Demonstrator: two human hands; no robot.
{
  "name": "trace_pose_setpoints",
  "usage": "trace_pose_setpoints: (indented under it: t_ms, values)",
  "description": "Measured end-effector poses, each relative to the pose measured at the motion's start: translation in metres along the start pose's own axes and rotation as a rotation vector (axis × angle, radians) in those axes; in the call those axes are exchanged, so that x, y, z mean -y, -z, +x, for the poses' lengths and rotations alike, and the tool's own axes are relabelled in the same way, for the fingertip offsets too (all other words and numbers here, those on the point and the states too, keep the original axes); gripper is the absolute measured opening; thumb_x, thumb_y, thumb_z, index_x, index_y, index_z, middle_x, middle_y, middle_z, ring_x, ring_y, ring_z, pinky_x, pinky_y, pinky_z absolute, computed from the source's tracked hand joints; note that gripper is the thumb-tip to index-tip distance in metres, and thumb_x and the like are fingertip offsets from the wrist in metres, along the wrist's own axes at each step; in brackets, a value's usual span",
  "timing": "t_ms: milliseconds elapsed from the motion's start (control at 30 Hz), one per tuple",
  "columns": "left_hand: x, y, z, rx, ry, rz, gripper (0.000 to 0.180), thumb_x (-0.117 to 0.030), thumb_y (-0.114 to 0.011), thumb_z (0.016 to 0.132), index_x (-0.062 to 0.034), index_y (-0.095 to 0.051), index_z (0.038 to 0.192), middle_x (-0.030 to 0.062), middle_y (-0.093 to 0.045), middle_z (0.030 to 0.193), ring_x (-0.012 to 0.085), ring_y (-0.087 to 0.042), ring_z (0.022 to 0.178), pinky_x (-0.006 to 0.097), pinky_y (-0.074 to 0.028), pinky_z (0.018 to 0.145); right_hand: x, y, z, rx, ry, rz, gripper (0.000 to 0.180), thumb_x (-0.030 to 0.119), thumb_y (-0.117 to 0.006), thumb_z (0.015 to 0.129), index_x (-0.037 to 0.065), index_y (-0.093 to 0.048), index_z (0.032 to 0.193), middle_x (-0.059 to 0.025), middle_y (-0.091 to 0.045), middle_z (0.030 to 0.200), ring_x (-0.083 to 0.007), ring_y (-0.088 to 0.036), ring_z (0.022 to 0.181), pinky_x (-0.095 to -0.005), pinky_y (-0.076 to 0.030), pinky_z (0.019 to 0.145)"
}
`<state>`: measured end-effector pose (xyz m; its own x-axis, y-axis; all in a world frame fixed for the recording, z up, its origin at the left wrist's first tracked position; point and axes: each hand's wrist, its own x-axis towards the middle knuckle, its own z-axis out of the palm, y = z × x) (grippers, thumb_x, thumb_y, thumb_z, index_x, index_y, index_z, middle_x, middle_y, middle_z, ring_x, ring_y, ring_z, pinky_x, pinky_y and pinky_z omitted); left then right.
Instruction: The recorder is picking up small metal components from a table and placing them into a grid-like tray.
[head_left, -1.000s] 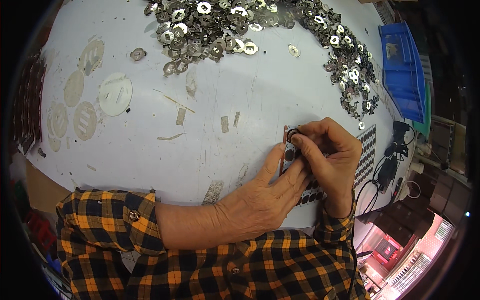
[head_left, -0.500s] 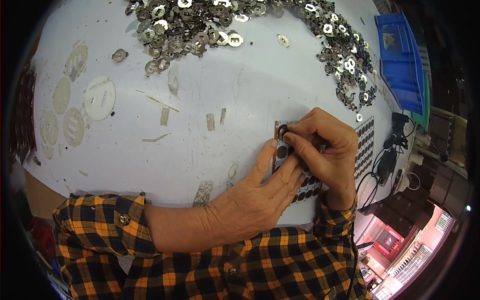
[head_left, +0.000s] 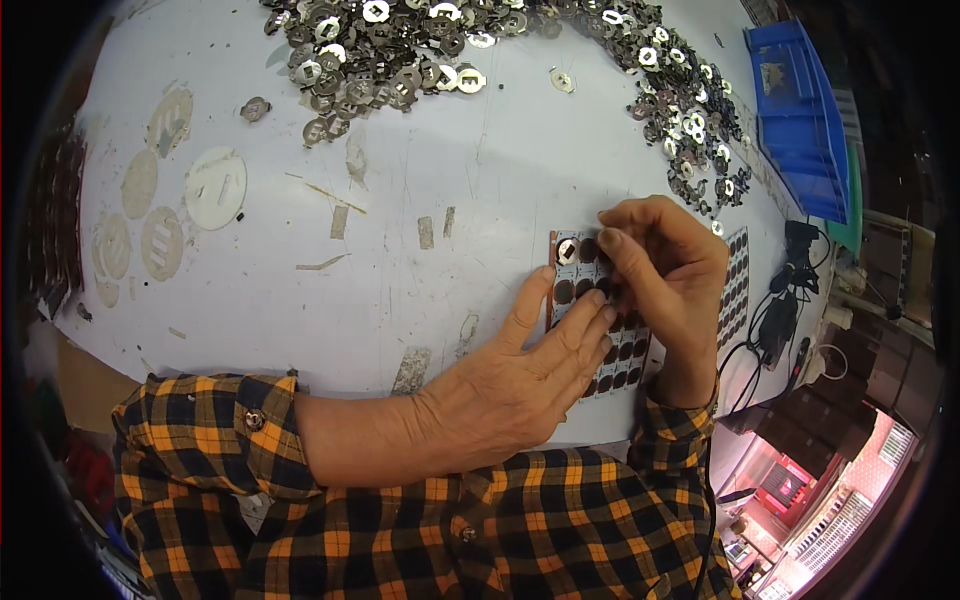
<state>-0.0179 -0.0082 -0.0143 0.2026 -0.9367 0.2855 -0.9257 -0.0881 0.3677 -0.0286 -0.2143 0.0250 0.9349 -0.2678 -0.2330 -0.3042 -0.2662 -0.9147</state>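
Note:
A panel of small circuit boards (head_left: 622, 368) with rows of dark round spots lies on the white table. One shiny round metal clip (head_left: 567, 251) sits on its far left corner spot. My left hand (head_left: 505, 385) lies flat across the panel, thumb at the brown left edge and fingers stretched over the rows. Just right of the clip, my right hand (head_left: 672, 272) hovers over the panel, thumb and forefinger tips close together and the other fingers curled. Whatever its curled fingers may hold is hidden.
Heaps of metal clips (head_left: 375, 60) cover the far side, with another pile (head_left: 690, 125) at far right. A blue bin (head_left: 800, 120) stands behind that. Another panel (head_left: 735, 285) and black cables (head_left: 780, 320) lie right. Round discs (head_left: 216, 188) and tape scraps mark the left.
My right hand has let go of the metal clip on the corner spot and drawn back to the right. The left hand still rests on the panel.

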Motion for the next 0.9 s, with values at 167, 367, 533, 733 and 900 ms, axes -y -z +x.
trace_pose_setpoints:
  t_ms: [167,367,533,733,900]
  values:
    - [-0.004,0.002,-0.005,-0.009,0.059,0.061,0.067,-0.044,-0.073,0.087,0.0028,-0.068,0.135,0.0241,-0.06,0.145,0.0363,-0.048,0.146,0.072,-0.031,0.118,0.001,-0.009,0.007,0.114,0.388,-0.365,0.008,-0.003,-0.075,0.091,-0.004,-0.074,0.099,-0.0026,-0.065,0.079,-0.0083,-0.062,0.071,-0.0223,-0.046,0.063]
    - [-0.013,-0.051,0.006,-0.322,-0.04,0.065,0.064,-0.048,-0.066,0.09,0.0059,-0.069,0.124,0.0271,-0.061,0.135,0.0447,-0.05,0.135,0.077,-0.026,0.116,-0.005,-0.001,-0.013,0.011,0.065,-0.359,0.007,-0.002,-0.075,0.09,-0.005,-0.068,0.09,-0.0036,-0.069,0.08,-0.0075,-0.061,0.073,-0.0239,-0.049,0.067]
    - [-0.008,-0.036,0.007,-0.307,-0.064,0.056,0.057,-0.047,-0.068,0.091,0.0047,-0.066,0.117,0.0203,-0.065,0.118,0.0391,-0.054,0.124,0.069,-0.033,0.108,-0.019,-0.003,-0.001,0.106,0.131,-0.194,0.011,-0.006,-0.074,0.088,-0.002,-0.064,0.086,0.0002,-0.064,0.075,-0.0047,-0.055,0.066,-0.0215,-0.044,0.061]
    - [0.041,0.125,-0.072,-0.976,0.168,0.324,0.022,-0.014,-0.075,0.076,-0.0021,-0.062,0.09,0.0147,-0.061,0.091,0.0369,-0.06,0.082,0.054,-0.048,0.085,-0.019,-0.004,0.005,0.103,0.155,-0.228,0.011,-0.004,-0.075,0.087,-0.002,-0.064,0.085,-0.0003,-0.064,0.072,-0.0046,-0.055,0.066,-0.0215,-0.045,0.062]
    - [0.097,0.274,-0.231,-0.923,0.857,1.068,0.074,-0.047,-0.088,0.073,0.0022,-0.068,0.124,0.0218,-0.073,0.113,0.0418,-0.069,0.104,0.05,-0.051,0.094,-0.01,-0.004,0.006,0.126,0.164,-0.238,0.011,-0.004,-0.073,0.087,-0.001,-0.062,0.087,-0.0003,-0.063,0.073,-0.005,-0.054,0.065,-0.0214,-0.044,0.063]
